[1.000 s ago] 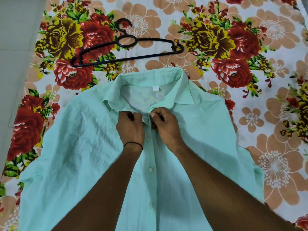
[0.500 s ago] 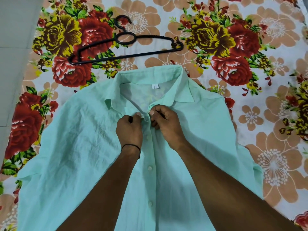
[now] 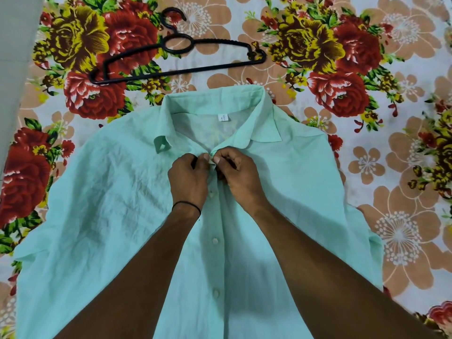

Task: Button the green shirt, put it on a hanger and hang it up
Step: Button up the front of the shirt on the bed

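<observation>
Head view: both hands (image 3: 215,178) pinch the wrinkled green shirt (image 3: 117,211) (top placket).

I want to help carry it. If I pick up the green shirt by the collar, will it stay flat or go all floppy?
Probably floppy: the green shirt lies creased and rumpled on the flowered sheet. It looks thin, since the sheet's pattern seems to show through below the collar, so likely light. The black hanger looks stiffer.
</observation>
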